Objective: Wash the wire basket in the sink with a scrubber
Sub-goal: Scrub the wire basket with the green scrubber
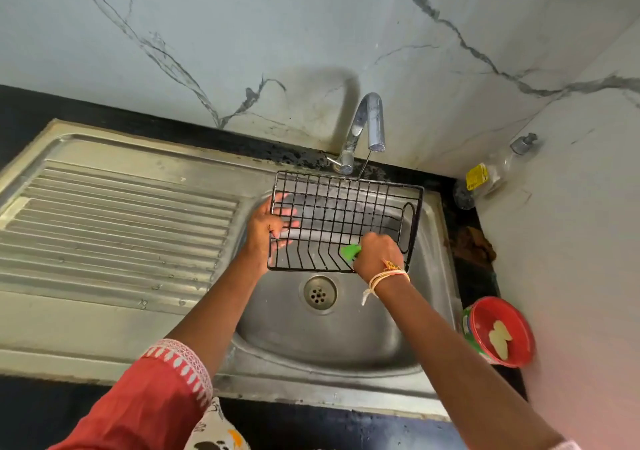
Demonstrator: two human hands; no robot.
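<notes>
A black wire basket (343,207) is held tilted over the steel sink (346,338), under the tap. My left hand (268,226) grips its left edge, with fingers showing through the wires. My right hand (377,254) is closed around a green scrubber (350,251), pressed against the basket's lower right wires. A thin stream of water falls from the tap (370,122) onto the basket's far rim. The drain (320,292) lies just below the basket.
A ribbed steel drainboard (114,228) stretches to the left. A red tub with a piece of soap (502,332) sits on the dark counter at the right. A plastic bottle (485,181) lies in the back right corner. The marble wall rises close behind.
</notes>
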